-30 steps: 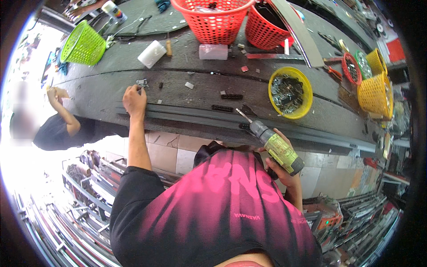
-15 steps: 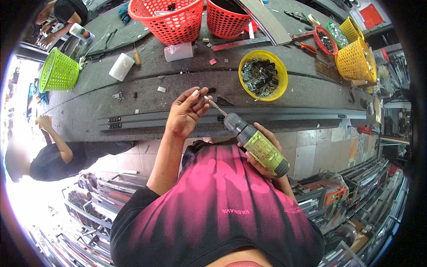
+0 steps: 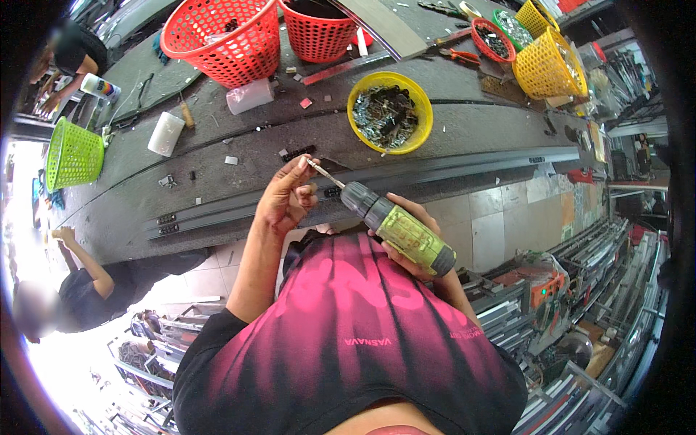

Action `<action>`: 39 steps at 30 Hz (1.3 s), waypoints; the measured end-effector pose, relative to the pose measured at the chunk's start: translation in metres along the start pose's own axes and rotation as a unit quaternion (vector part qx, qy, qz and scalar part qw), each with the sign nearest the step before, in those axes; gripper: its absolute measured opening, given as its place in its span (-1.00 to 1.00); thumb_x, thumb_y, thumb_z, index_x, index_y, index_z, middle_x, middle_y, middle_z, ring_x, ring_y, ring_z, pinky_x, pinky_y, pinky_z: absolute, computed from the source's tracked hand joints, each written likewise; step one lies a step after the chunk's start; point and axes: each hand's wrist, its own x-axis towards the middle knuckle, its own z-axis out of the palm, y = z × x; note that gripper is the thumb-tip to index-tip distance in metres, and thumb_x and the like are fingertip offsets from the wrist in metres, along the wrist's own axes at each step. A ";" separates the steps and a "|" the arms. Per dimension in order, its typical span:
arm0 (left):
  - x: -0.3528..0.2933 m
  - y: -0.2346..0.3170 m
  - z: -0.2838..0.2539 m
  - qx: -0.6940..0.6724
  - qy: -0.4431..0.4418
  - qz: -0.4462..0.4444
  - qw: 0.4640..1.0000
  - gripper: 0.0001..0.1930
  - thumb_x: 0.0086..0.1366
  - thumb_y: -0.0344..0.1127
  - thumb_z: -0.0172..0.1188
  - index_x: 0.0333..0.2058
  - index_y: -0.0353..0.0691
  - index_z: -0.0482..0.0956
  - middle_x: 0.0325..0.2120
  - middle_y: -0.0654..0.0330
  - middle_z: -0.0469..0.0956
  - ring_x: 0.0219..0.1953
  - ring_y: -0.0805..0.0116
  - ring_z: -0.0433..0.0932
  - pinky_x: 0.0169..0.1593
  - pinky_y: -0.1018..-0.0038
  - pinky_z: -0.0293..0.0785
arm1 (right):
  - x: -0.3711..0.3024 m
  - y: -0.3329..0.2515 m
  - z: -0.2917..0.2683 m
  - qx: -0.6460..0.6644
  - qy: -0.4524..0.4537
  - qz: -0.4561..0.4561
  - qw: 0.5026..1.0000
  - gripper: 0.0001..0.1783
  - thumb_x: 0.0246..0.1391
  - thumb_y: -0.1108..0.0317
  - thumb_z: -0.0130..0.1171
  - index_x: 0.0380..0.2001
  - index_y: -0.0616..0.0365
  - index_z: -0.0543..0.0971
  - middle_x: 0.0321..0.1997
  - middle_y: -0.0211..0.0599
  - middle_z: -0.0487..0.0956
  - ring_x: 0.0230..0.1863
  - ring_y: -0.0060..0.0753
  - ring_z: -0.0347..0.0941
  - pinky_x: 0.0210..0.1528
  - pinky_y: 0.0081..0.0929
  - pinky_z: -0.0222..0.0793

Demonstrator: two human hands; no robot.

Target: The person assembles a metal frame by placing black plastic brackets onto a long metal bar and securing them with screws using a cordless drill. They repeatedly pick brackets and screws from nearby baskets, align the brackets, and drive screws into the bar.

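Drill [image 3: 410,235] near bowl [image 3: 423,122] of parts [image 3: 388,116]

Two hands — a left hand [image 3: 284,199] and a right hand [image 3: 416,208] — and one drill [image 3: 406,232]. On the tabletop [image 3: 210,156]: two large red baskets [image 3: 225,54] far, one green basket [image 3: 72,156] left, one yellow bowl [image 3: 425,130]; far right, two yellow baskets [image 3: 547,69], one small red basket [image 3: 480,45]. Two white rolls [image 3: 166,135], one spray can [image 3: 100,88]. Near — apparently, lying close together — two grey rails [image 3: 449,180].

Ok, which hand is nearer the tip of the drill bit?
Left. The left hand has its fingertips right at the bit tip; the right hand is farther back, around the drill body.
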 end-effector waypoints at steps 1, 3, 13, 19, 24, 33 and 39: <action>-0.001 0.003 -0.002 0.030 0.010 -0.005 0.999 -0.75 0.66 -0.10 0.43 0.13 -0.06 0.78 -0.07 0.36 0.71 -0.49 0.69 0.36 -0.41 0.60 0.30 | 0.000 -0.003 -0.003 0.004 -0.012 0.013 1.000 -0.03 0.31 0.49 0.50 0.69 0.23 0.29 0.19 -0.09 0.84 0.15 -0.36 0.82 0.29 -0.30 0.67; -0.001 0.005 -0.006 0.039 0.006 -0.021 0.999 -0.73 0.66 -0.10 0.42 0.11 -0.14 0.77 -0.08 0.37 0.69 -0.49 0.70 0.36 -0.42 0.60 0.28 | 0.003 -0.008 -0.007 0.003 -0.003 0.008 1.000 -0.06 0.27 0.43 0.54 0.65 0.22 0.37 0.14 -0.16 0.84 0.11 -0.35 0.83 0.31 -0.29 0.65; 0.004 0.007 -0.020 0.122 0.027 -0.091 0.988 -0.77 0.58 -0.16 0.53 0.01 -0.13 0.77 -0.19 0.39 0.72 -0.49 0.68 0.38 -0.44 0.61 0.28 | 0.000 -0.023 -0.017 -0.004 -0.045 0.087 0.995 -0.08 0.25 0.43 0.61 0.64 -0.13 0.52 0.10 -0.27 0.84 0.05 -0.52 0.73 0.17 -0.41 0.65; 0.007 0.037 0.001 0.332 -0.106 0.007 0.937 -0.47 0.66 0.02 0.38 0.33 -0.29 0.70 0.21 0.03 0.80 -0.33 0.46 0.70 -0.36 0.50 0.64 | -0.008 -0.010 -0.008 0.019 0.004 0.084 0.996 -0.06 0.20 0.40 0.66 0.63 -0.17 0.54 0.13 -0.26 0.84 0.08 -0.45 0.78 0.17 -0.40 0.67; 0.039 0.056 0.007 0.569 0.067 0.218 0.790 -0.48 0.47 -0.05 0.57 0.25 -0.25 0.81 0.20 0.07 0.81 -0.03 0.28 0.76 -0.17 0.33 0.77 | -0.015 -0.002 0.001 0.093 0.067 0.012 0.993 -0.03 0.29 0.54 0.49 0.70 0.13 0.31 0.11 -0.18 0.84 0.04 -0.46 0.78 0.12 -0.44 0.69; 0.061 0.034 -0.009 0.833 0.045 0.352 0.425 -0.80 0.28 -0.33 0.58 -0.12 -0.16 0.90 -0.13 0.08 0.84 0.02 -0.09 0.74 0.23 0.05 0.61 | -0.029 -0.003 -0.010 0.148 0.109 0.055 0.982 -0.02 0.36 0.57 0.46 0.73 0.20 0.22 0.14 -0.10 0.83 -0.07 -0.55 0.71 0.01 -0.53 0.62; 0.050 -0.019 0.016 0.801 -0.067 0.349 0.482 -0.77 0.23 -0.28 0.63 -0.14 -0.10 0.88 -0.15 0.14 0.81 0.08 -0.02 0.72 0.25 0.05 0.54 | -0.038 -0.005 -0.014 0.183 0.138 0.112 0.967 -0.03 0.36 0.58 0.44 0.73 0.22 0.23 0.15 -0.11 0.82 0.06 -0.46 0.74 0.17 -0.43 0.64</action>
